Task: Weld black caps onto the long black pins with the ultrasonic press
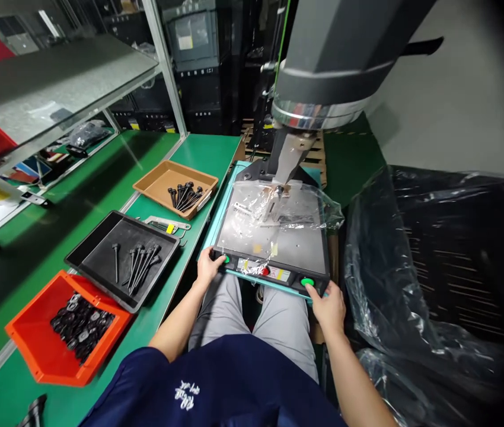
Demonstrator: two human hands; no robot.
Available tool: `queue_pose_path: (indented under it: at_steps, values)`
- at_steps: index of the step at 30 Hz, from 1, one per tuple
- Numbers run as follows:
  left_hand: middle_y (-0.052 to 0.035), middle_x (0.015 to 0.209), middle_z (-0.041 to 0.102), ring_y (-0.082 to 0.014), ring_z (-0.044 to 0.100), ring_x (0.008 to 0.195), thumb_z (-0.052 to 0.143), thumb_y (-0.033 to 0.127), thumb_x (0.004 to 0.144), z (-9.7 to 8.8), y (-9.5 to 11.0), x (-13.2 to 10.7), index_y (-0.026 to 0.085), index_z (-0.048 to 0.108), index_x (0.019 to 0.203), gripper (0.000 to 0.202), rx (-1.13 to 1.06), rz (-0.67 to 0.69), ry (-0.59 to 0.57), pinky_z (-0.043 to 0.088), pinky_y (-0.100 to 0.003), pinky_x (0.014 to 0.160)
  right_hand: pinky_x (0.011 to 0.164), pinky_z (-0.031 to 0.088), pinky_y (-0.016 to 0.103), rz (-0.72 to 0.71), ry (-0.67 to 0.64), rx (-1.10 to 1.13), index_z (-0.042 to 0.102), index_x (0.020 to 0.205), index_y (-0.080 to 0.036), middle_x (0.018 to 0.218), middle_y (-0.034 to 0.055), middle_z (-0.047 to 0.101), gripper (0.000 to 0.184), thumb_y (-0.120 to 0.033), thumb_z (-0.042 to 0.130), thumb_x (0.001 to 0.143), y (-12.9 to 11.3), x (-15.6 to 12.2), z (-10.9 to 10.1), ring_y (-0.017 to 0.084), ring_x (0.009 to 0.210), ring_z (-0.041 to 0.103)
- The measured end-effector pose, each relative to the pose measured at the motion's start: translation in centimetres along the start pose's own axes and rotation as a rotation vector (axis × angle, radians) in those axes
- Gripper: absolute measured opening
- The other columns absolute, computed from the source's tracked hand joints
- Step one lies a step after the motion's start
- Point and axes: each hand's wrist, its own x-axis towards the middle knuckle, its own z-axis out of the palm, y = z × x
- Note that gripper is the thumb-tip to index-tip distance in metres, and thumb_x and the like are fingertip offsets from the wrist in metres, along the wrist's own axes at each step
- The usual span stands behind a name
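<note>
In front of me stands a press, its base plate (234, 228) partly covered by clear plastic film (332, 213). My left hand (207, 267) wraps round the front left corner of the base, thumb on a green button (227, 259). At the front right corner my right hand (331, 308) grips the base, its thumb at another green button (308, 281). A red button (264, 270) sits between them. Above the plate hangs the dark press head (323, 89); a small fixture (271, 207) under its ram is blurred by the film.
On the green bench to the left are a brown tray (154, 178) and a black tray (94, 246), both with black long-stemmed parts. An orange bin (25, 332) holds small black parts. A large plastic-lined container (367, 267) stands on the right.
</note>
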Motion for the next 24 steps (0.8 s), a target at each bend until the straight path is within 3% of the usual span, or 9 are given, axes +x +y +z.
queue_pose_path:
  at_steps: [5,11,18,24]
  values:
    - [-0.0107,0.112,0.065,-0.0257,0.064,0.106,0.076,0.039,0.073,0.2,-0.8,0.2,0.017,0.064,0.121,0.053,-0.003,0.053,0.026,0.050,-0.039,0.096,0.090,0.047,0.054,0.089,0.012,0.003,0.057,0.115,-0.015,0.108,0.0217,0.062,0.078,-0.076,0.057,0.067,-0.1,0.6,0.4,0.042,0.106,0.058]
    - [-0.0107,0.123,0.062,-0.0254,0.062,0.114,0.070,0.044,0.078,0.3,-1.4,-0.5,0.021,0.059,0.128,0.057,-0.036,0.091,-0.013,0.050,-0.038,0.099,0.091,0.049,0.053,0.059,-0.029,0.062,0.056,0.121,-0.024,0.116,0.0159,0.060,0.071,-0.070,0.060,0.068,0.7,0.1,0.4,0.040,0.111,0.058]
    - [-0.0119,0.128,0.061,-0.0263,0.061,0.118,0.068,0.043,0.080,0.7,-2.2,-0.7,0.022,0.058,0.130,0.055,-0.085,0.080,-0.018,0.050,-0.038,0.100,0.096,0.048,0.052,0.102,-0.046,0.098,0.050,0.131,-0.017,0.126,0.0205,0.054,0.086,-0.072,0.059,0.066,1.2,-0.2,0.8,0.041,0.118,0.055]
    - [-0.0114,0.127,0.062,-0.0271,0.062,0.117,0.069,0.043,0.078,0.7,-2.2,-0.6,0.024,0.062,0.125,0.050,-0.094,0.089,-0.010,0.050,-0.039,0.101,0.096,0.049,0.052,0.090,-0.056,0.133,0.050,0.131,-0.018,0.124,0.0194,0.055,0.083,-0.071,0.059,0.068,1.3,-0.2,0.9,0.040,0.119,0.055]
